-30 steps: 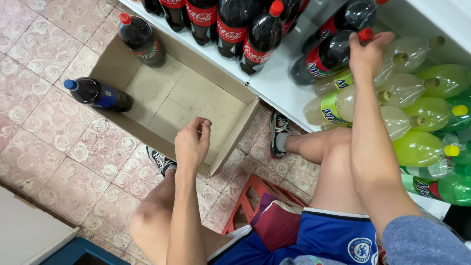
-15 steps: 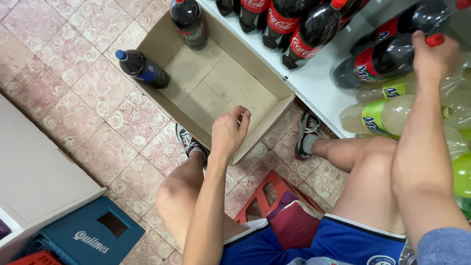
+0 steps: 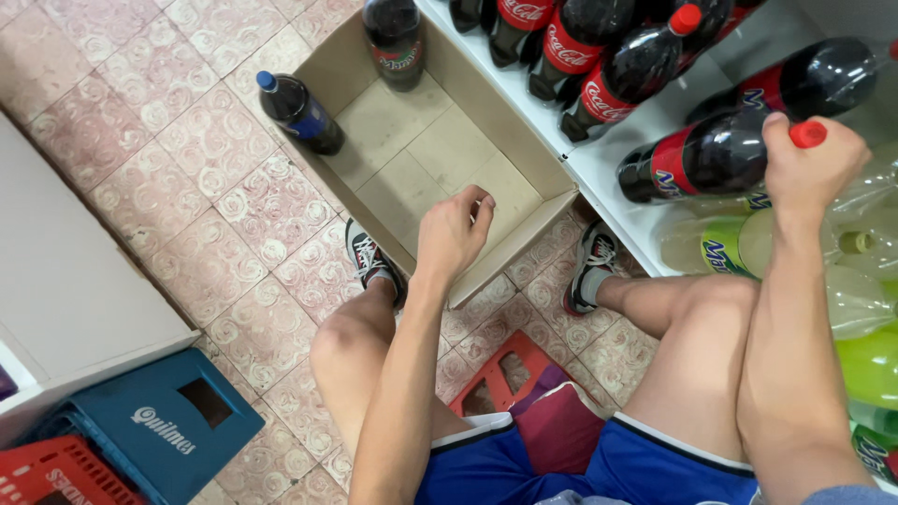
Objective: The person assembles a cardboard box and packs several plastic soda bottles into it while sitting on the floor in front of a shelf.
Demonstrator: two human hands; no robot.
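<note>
One dark red-capped bottle (image 3: 720,154), since shifted along the white shelf (image 3: 599,159), is gripped by the right hand (image 3: 809,164), while the left hand (image 3: 456,229) is held loosely curled, empty, above the cardboard box (image 3: 421,159).

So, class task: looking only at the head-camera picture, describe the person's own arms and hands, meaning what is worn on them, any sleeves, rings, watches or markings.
Both arms are bare from wrist to elbow. The left hand and right hand wear no gloves, and no rings, watch or wristband show. Only a grey-blue sleeve edge appears at the lower right corner, by the right upper arm. No sleeve shows on the left arm.
</note>
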